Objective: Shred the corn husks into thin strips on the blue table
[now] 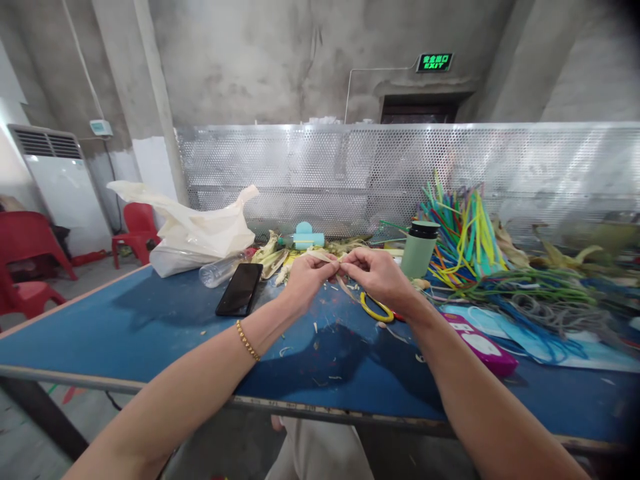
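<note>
Above the middle of the blue table, my left hand and my right hand meet fingertip to fingertip. Both are closed in a pinch on a pale, thin strip of corn husk, whose loose end hangs down between them. The fingers cover the spot where they grip it. Just below my right hand lie scissors with a yellow handle loop, partly hidden by the wrist. Dried corn husks are heaped behind my left hand. Small pale scraps are scattered on the tabletop beneath.
Left: a black phone, clear plastic bottle and white plastic bag. Right: a green bottle, colourful strips, tangled cords and a purple packet. A perforated metal panel stands behind the table.
</note>
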Demonstrator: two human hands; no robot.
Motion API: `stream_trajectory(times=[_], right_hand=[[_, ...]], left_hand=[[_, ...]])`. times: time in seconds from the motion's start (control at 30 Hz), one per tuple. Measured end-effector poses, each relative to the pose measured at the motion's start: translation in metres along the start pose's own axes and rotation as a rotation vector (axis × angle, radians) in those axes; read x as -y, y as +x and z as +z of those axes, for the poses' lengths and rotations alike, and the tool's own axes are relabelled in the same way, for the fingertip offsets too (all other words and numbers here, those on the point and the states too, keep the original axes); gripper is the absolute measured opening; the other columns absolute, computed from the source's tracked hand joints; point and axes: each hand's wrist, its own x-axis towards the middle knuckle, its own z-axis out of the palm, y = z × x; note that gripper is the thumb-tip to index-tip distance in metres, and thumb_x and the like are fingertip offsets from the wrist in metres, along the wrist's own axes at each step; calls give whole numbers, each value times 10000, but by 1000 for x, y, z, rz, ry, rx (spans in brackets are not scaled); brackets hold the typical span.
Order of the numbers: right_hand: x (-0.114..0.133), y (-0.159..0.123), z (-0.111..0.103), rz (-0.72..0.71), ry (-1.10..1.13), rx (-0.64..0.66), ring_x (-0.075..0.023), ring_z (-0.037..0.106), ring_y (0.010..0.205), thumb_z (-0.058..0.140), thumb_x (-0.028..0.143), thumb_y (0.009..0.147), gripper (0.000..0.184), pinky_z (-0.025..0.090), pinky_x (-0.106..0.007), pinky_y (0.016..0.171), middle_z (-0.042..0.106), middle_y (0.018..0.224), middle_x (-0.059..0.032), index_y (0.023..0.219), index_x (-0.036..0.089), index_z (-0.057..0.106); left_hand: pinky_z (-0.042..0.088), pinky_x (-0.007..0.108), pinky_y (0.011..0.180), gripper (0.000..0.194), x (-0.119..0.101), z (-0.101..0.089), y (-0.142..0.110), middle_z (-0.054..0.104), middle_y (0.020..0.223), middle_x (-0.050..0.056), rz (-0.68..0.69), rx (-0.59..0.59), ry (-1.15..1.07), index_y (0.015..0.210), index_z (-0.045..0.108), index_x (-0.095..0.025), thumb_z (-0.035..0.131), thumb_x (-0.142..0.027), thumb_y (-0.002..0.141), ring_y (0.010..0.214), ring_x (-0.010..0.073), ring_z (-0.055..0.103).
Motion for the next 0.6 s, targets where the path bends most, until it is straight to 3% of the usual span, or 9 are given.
stream_trajectory(times=[0.3,0.43,0.53,0.6], right_hand=[[2,0,-3,60,94,18,-138,583,596,607,341,822,217,444,-262,564,665,663,-33,710,160,652],[-6,2,-5,110,6,-8,-134,530,552,566,405,852,327,410,-269,525,614,602,-32,649,157,632],[-10,4,-7,106,-29,-188,-155,574,641,594,415,836,291,456,-287,588,669,755,-68,861,139,680],[-10,5,-8,67,9,-230,-165,608,719,647,398,797,373,488,-297,646,693,933,-98,1067,141,657]], left_hand=[[423,275,634,186,3,-3,3,660,662,56,-34,60,-136,758,664,-100,749,-248,685,628,136,598],[441,288,668,211,3,-8,4,681,710,75,-67,94,-139,801,669,-95,755,-247,683,658,143,615],[435,282,658,187,0,-8,3,684,715,78,-79,97,-110,795,665,-96,735,-243,703,656,143,621],[424,272,629,173,-1,-8,2,678,695,70,-86,105,-82,776,666,-98,726,-246,710,624,134,609]])
